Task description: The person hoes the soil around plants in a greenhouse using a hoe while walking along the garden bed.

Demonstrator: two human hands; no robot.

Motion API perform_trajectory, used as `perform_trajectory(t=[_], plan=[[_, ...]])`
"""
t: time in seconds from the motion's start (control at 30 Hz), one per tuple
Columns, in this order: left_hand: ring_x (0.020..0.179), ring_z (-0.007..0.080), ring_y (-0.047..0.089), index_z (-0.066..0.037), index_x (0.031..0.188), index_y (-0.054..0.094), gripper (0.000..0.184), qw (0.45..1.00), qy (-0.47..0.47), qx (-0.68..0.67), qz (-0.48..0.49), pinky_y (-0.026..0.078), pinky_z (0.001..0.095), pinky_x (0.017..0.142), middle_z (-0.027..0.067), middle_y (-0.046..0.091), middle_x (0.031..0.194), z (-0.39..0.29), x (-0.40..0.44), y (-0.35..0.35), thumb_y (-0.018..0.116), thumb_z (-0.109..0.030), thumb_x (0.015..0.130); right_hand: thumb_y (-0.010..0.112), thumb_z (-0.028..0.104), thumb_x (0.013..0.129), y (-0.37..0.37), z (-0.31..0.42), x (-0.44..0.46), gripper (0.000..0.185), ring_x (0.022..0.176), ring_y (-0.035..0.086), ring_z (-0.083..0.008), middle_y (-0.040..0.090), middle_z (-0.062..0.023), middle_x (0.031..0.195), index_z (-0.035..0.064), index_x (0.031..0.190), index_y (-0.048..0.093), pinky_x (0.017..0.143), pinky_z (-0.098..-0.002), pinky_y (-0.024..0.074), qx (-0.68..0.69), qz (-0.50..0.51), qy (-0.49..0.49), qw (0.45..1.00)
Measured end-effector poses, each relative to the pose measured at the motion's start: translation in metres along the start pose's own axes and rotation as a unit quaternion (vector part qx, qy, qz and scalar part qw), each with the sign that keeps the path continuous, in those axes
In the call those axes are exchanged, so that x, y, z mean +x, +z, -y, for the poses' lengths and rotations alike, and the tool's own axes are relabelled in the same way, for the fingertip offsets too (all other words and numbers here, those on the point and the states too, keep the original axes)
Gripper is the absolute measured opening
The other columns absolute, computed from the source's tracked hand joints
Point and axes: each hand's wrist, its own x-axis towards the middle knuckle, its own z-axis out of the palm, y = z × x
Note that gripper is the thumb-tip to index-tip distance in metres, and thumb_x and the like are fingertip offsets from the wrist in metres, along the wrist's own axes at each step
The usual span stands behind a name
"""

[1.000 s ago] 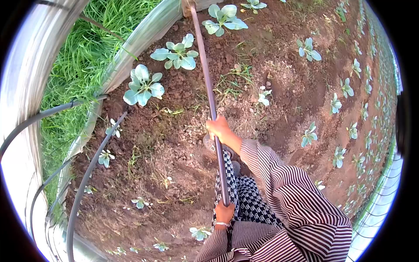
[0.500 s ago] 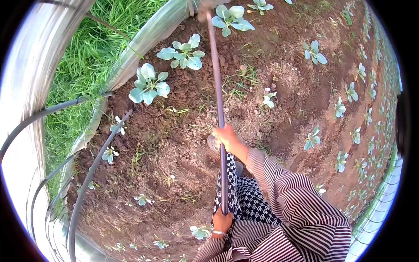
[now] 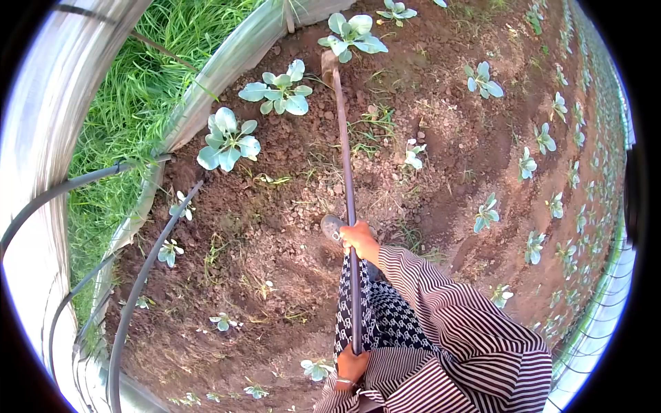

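A long-handled hoe [image 3: 345,148] runs from my body out over the soil. My right hand [image 3: 360,237] is wrapped round the middle of its handle. Close to my waist, my left hand [image 3: 352,365], with a bracelet at the wrist, is closed round the handle's near end. The hoe's head [image 3: 330,62] is at the soil, just below a broad-leaved seedling [image 3: 354,36]. Another leafy plant [image 3: 279,91] grows left of the head, and a third [image 3: 228,141] stands lower left. How deep the blade sits cannot be made out.
Plastic sheeting [image 3: 234,58] edges the bed on the left, with tall grass [image 3: 131,103] beyond it. Dark curved pipes [image 3: 148,265] rise at the left. Rows of small seedlings [image 3: 485,215] cover the right side. My shoe [image 3: 332,226] is on the soil.
The hoe's head, blurred near the top edge before, has come down towards me to the soil beside the seedling. Both hands have shifted slightly nearer my body, still gripping the handle.
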Motion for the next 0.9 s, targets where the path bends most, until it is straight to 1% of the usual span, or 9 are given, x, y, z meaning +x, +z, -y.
perform_trajectory(t=[0.2, 0.3, 0.33, 0.4, 0.43, 0.5, 0.63, 0.7, 0.9], plan=[[0.073, 0.0413, 0.062, -0.001, 0.098, 0.058, 0.036, 0.993, 0.043, 0.041, -0.105, 0.05, 0.0457, 0.067, 0.0247, 0.062, 0.075, -0.041, 0.07, 0.003, 0.06, -0.02, 0.067, 0.05, -0.003, 0.075, 0.016, 0.066, 0.036, 0.034, 0.037, 0.041, -0.0119, 0.041, -0.0029, 0.053, -0.0051, 0.105, 0.034, 0.03, -0.027, 0.0363, 0.049, 0.109, -0.089, 0.989], [0.069, 0.0411, 0.062, -0.001, 0.091, 0.057, 0.026, 0.991, 0.055, 0.034, -0.114, 0.049, 0.0462, 0.063, 0.0245, 0.062, 0.073, -0.083, 0.107, 0.002, 0.058, -0.015, 0.07, 0.051, 0.0, 0.076, 0.028, 0.101, 0.08, 0.022, 0.037, 0.046, -0.0158, 0.048, -0.0068, 0.052, -0.012, 0.095, 0.046, 0.03, -0.0284, 0.037, -0.023, 0.087, -0.122, 0.988], [0.06, 0.0351, 0.063, 0.001, 0.088, 0.055, 0.022, 0.987, 0.097, 0.018, -0.127, 0.05, 0.0431, 0.058, 0.0209, 0.061, 0.066, -0.08, 0.116, 0.008, 0.058, -0.014, 0.071, 0.054, 0.001, 0.076, 0.028, 0.087, 0.1, 0.015, 0.036, 0.046, -0.0161, 0.047, -0.0067, 0.052, -0.0086, 0.085, 0.047, 0.03, -0.0289, 0.0374, -0.048, 0.054, -0.116, 0.991], [0.046, 0.0191, 0.054, -0.003, 0.078, 0.052, 0.009, 0.995, 0.01, -0.094, -0.021, 0.044, 0.0316, 0.043, 0.0089, 0.055, 0.057, -0.084, 0.1, 0.0, 0.058, -0.005, 0.072, 0.058, 0.003, 0.076, 0.034, 0.078, 0.119, 0.014, 0.034, 0.044, -0.0168, 0.046, -0.0066, 0.05, -0.0018, 0.066, 0.049, 0.029, -0.0298, 0.038, -0.099, -0.009, -0.115, 0.988], [0.039, 0.0111, 0.05, -0.005, 0.073, 0.051, 0.009, 0.988, -0.034, -0.148, 0.034, 0.041, 0.0259, 0.036, 0.0029, 0.052, 0.052, -0.082, 0.087, -0.007, 0.058, -0.001, 0.072, 0.061, 0.004, 0.076, 0.034, 0.067, 0.106, 0.014, 0.035, 0.047, -0.0184, 0.048, -0.008, 0.052, -0.0059, 0.079, 0.051, 0.028, -0.0311, 0.0382, -0.073, -0.012, -0.067, 0.995], [0.04, 0.0122, 0.053, -0.004, 0.072, 0.05, 0.013, 0.995, -0.034, -0.082, 0.04, 0.041, 0.0265, 0.035, 0.0043, 0.052, 0.051, -0.029, 0.052, -0.03, 0.063, -0.003, 0.07, 0.059, -0.002, 0.074, 0.035, 0.032, 0.058, 0.031, 0.038, 0.048, -0.0178, 0.05, -0.0096, 0.059, -0.0087, 0.098, 0.041, 0.027, -0.0309, 0.0389, 0.007, 0.031, -0.051, 0.998], [0.052, 0.0281, 0.061, 0.001, 0.073, 0.056, 0.022, 0.984, 0.074, 0.091, -0.135, 0.049, 0.0392, 0.052, 0.0142, 0.061, 0.059, -0.003, -0.003, -0.083, 0.064, -0.013, 0.059, 0.057, -0.002, 0.074, 0.064, 0.009, 0.003, 0.014, 0.038, 0.039, -0.0085, 0.039, -0.0005, 0.05, 0.0028, 0.077, 0.044, 0.031, -0.0243, 0.0341, 0.127, 0.059, 0.07, 0.988], [0.066, 0.0369, 0.064, 0.001, 0.091, 0.061, 0.033, 0.98, 0.001, 0.146, -0.138, 0.05, 0.0426, 0.062, 0.0226, 0.063, 0.072, -0.037, -0.007, -0.1, 0.061, -0.016, 0.063, 0.057, 0.004, 0.078, 0.07, 0.023, -0.008, 0.016, 0.036, 0.037, -0.0072, 0.04, 0.0008, 0.05, 0.0051, 0.077, 0.041, 0.031, -0.0239, 0.0331, 0.209, 0.188, 0.051, 0.959], [0.053, 0.0368, 0.058, -0.001, 0.076, 0.051, 0.015, 0.957, 0.07, 0.157, -0.235, 0.043, 0.0452, 0.051, 0.019, 0.056, 0.057, -0.033, 0.009, -0.112, 0.058, -0.012, 0.068, 0.06, 0.006, 0.077, 0.085, 0.069, -0.042, 0.021, 0.035, 0.034, -0.0064, 0.037, 0.0044, 0.048, 0.0112, 0.076, 0.039, 0.031, -0.0237, 0.0296, 0.272, 0.295, 0.001, 0.916]])
